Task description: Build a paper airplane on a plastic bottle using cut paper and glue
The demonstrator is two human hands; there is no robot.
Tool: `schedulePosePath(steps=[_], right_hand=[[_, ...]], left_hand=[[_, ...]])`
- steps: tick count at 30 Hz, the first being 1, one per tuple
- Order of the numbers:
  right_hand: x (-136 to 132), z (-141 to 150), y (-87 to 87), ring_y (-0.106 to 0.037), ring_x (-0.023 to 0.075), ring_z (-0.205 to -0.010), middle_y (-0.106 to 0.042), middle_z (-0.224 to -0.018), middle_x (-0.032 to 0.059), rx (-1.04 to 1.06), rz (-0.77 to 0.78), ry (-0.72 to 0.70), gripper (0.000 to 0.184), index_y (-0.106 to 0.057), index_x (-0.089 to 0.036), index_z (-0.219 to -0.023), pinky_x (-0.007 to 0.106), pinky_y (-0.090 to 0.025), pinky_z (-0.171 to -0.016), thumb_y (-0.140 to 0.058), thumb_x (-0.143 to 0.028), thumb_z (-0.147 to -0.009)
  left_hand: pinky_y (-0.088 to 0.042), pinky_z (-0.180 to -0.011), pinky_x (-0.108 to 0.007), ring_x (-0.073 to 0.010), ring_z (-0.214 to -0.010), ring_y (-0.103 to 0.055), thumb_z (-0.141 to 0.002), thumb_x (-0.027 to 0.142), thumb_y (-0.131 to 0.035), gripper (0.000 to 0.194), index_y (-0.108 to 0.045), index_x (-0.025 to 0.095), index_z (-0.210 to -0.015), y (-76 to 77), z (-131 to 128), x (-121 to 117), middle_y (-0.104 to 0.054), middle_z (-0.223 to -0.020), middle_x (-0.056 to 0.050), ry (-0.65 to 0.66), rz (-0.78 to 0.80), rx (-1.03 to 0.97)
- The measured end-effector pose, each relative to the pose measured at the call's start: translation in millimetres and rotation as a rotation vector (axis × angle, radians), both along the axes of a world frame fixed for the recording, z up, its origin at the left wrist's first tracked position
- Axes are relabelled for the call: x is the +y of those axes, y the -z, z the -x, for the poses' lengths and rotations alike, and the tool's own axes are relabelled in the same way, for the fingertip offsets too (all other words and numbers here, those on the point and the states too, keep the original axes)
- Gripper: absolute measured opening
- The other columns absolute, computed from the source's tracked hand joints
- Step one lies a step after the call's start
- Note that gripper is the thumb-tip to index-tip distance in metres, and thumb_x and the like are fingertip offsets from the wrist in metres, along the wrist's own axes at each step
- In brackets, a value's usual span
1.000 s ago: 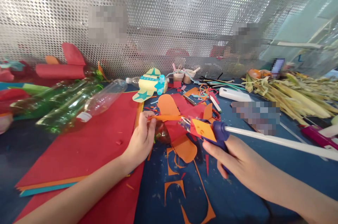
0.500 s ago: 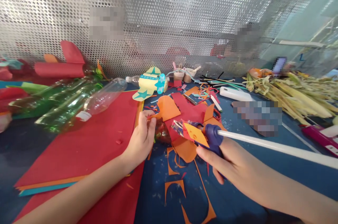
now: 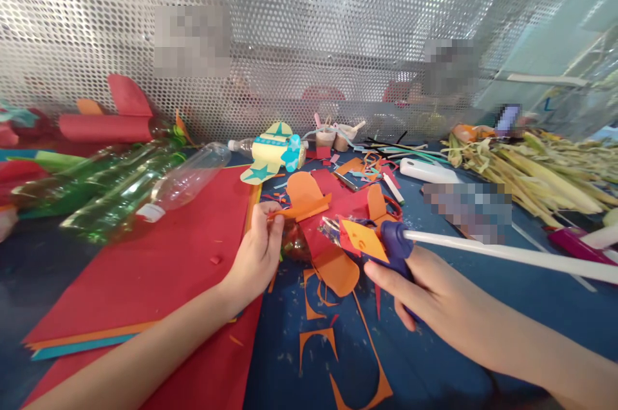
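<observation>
Pinching an orange strip (image 3: 309,206) between thumb and forefinger, our left hand (image 3: 255,244) is clamped on its near end, while the free end points right above the red-wrapped bottle (image 3: 315,226). We bring the left forearm in from the lower left corner, slanting up over the red sheets (image 3: 178,262). From the lower right our other forearm slopes up and leftward, and our right hand (image 3: 422,284) is wrapped around the handle of a blue glue gun (image 3: 396,241), one finger stretched forward beneath its body. Its nozzle points left, just below the strip; we cannot tell whether they touch. A white stick (image 3: 506,255) runs from the gun's back to the right edge of our view. The bottle lies on the blue desk (image 3: 449,358) between our two hands, a rounded orange wing (image 3: 338,271) sticking out toward us, with orange offcuts (image 3: 316,335) nearer still.
</observation>
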State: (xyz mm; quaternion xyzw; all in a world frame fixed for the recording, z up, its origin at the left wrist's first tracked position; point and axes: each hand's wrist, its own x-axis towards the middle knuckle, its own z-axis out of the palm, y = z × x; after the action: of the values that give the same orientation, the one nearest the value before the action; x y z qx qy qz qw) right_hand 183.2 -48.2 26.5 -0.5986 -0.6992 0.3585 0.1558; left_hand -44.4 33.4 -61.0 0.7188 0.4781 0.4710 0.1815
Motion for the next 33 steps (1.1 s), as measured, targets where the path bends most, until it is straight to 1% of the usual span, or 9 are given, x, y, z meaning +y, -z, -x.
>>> schedulePosePath(steps=[4,8,10,15,18,22,26,29,33], right_hand=[[1,-9,-0.6,-0.056,0.0141,-0.047,-0.054,-0.051,-0.0041,-0.019,0.005,0.079,0.04,-0.048,-0.022,-0.075,0.026,-0.043,-0.049,-0.035,-0.057,-0.09],[2,-14,-2.3,-0.056,0.014,-0.046,-0.052,-0.05,-0.0049,-0.017,-0.027,0.094,0.04,-0.051,-0.021,-0.082,0.025,-0.042,-0.049,-0.034,-0.057,-0.09],[4,-16,-1.6,-0.056,0.014,-0.046,-0.052,-0.048,-0.0048,-0.024,-0.032,0.102,0.042,-0.051,-0.021,-0.08,0.026,-0.043,-0.05,-0.034,-0.058,-0.09],[7,-21,0.5,-0.057,0.0142,-0.049,-0.055,-0.049,-0.0032,-0.039,0.016,0.144,0.047,-0.046,-0.022,-0.066,0.027,-0.043,-0.053,-0.033,-0.061,-0.089],[8,-21,-2.4,-0.057,0.0145,-0.051,-0.054,-0.049,-0.0027,-0.041,-0.01,0.165,0.047,-0.045,-0.022,-0.063,0.027,-0.043,-0.053,-0.034,-0.06,-0.09],[8,-18,-5.5,-0.056,0.0143,-0.05,-0.053,-0.049,-0.0024,-0.017,0.004,0.141,0.047,-0.045,-0.021,-0.064,0.027,-0.042,-0.051,-0.034,-0.059,-0.091],[8,-11,-2.8,-0.054,0.0133,-0.047,-0.051,-0.05,-0.0045,0.052,-0.002,0.086,0.042,-0.052,-0.02,-0.078,0.026,-0.042,-0.049,-0.036,-0.056,-0.092],[8,-7,-1.0,-0.054,0.0123,-0.046,-0.049,-0.051,-0.0061,0.118,-0.03,0.044,0.035,-0.052,-0.02,-0.086,0.025,-0.042,-0.047,-0.039,-0.051,-0.093],[9,-12,-1.0,-0.055,0.0123,-0.047,-0.048,-0.052,-0.0059,0.122,-0.015,0.049,0.038,-0.052,-0.019,-0.082,0.024,-0.042,-0.048,-0.037,-0.053,-0.093]], left_hand=[[-0.051,-0.068,-0.032,-0.0168,-0.077,-0.061,-0.094,0.032,-0.032,0.014,-0.037,0.023,-0.103,-1.3,-1,0,-0.054,-0.089,-0.003,0.005,0.013,-0.015],[-0.052,-0.07,-0.033,-0.0177,-0.081,-0.062,-0.093,0.032,-0.034,0.014,-0.038,0.023,-0.102,-1.4,-1,0,-0.054,-0.093,-0.005,0.003,0.014,-0.031],[-0.053,-0.07,-0.034,-0.0179,-0.08,-0.063,-0.093,0.033,-0.033,0.014,-0.038,0.023,-0.101,-0.7,-1,0,-0.056,-0.093,-0.005,0.015,0.024,-0.04],[-0.053,-0.072,-0.038,-0.019,-0.079,-0.064,-0.093,0.034,-0.034,0.014,-0.039,0.022,-0.1,0.3,-1,0,-0.058,-0.091,-0.005,0.017,0.043,-0.053],[-0.054,-0.073,-0.039,-0.0191,-0.08,-0.064,-0.093,0.034,-0.033,0.014,-0.038,0.022,-0.101,0.4,0,0,-0.058,-0.091,-0.005,0.025,0.056,-0.064],[-0.054,-0.072,-0.038,-0.0188,-0.079,-0.064,-0.094,0.034,-0.033,0.014,-0.038,0.022,-0.1,1.2,0,0,-0.058,-0.091,-0.005,0.038,0.068,-0.075],[-0.054,-0.076,-0.039,-0.0191,-0.082,-0.063,-0.094,0.035,-0.035,0.015,-0.038,0.022,-0.101,1.5,1,0,-0.057,-0.093,-0.006,0.027,0.057,-0.077],[-0.054,-0.077,-0.039,-0.0186,-0.083,-0.063,-0.094,0.035,-0.034,0.015,-0.037,0.022,-0.102,0.5,0,0,-0.057,-0.095,-0.007,0.031,0.049,-0.078],[-0.055,-0.072,-0.034,-0.0168,-0.079,-0.065,-0.094,0.033,-0.033,0.013,-0.037,0.023,-0.102,0.0,0,1,-0.059,-0.091,-0.004,0.054,0.034,-0.078]])
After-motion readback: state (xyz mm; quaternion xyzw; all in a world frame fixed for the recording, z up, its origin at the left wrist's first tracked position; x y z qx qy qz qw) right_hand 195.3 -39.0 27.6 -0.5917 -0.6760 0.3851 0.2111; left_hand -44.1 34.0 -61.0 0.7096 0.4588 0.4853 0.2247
